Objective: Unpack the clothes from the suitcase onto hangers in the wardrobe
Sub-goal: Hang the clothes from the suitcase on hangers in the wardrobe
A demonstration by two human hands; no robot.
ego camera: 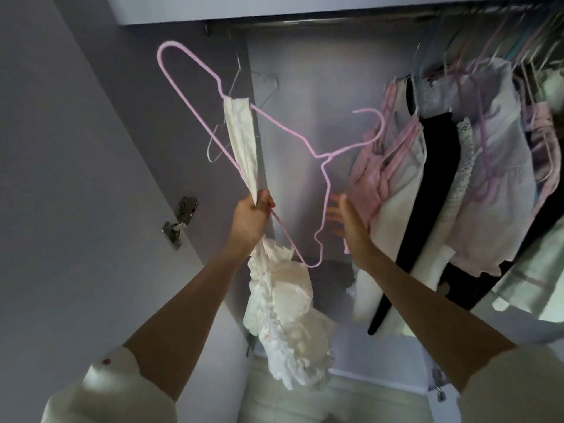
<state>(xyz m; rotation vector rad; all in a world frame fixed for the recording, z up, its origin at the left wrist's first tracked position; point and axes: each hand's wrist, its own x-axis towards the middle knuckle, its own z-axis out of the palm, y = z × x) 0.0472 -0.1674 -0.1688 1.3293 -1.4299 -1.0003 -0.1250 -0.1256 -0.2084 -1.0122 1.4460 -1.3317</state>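
Our left hand (254, 209), fingers clamped, grips the thin pink wire hanger (189, 117) and the cream ruffled garment (287, 303), strap looped at eleven o'clock. Our right hand (343, 219), fingers apart, nears the hung clothes (442, 178) at three o'clock. The strap may slip off the tilted hanger.

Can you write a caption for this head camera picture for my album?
Left hand grips a pink hanger and white top; open right hand reaches toward hung clothes.

Dim, soft, motion-blurred; wide-angle edge distortion.
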